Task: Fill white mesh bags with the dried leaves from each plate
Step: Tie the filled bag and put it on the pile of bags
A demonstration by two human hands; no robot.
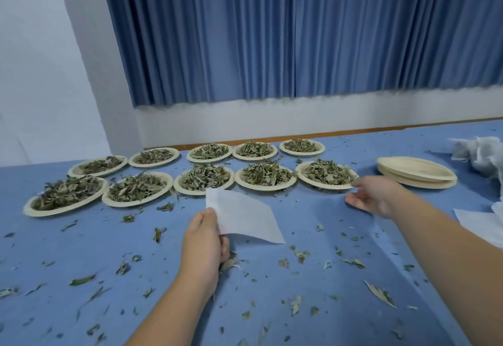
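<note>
Left hand [202, 239]: pinches a flat white bag [241, 216] by its corner, above the surface [313, 277]. Right hand [373, 198]: fingers loose, holding nothing, just beside the rightmost front plate [324, 186]. Leaves [265, 174]: heaped on ten plates in two rows, some scattered loose. Empty plates [416, 174]: stacked at right.

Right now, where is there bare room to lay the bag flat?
Barest: the cloth between the white mesh bag and the right hand, before the near plate row. A narrower gap: between that row and the empty plate stack. Plates crowd the back; loose leaves litter the front.
</note>
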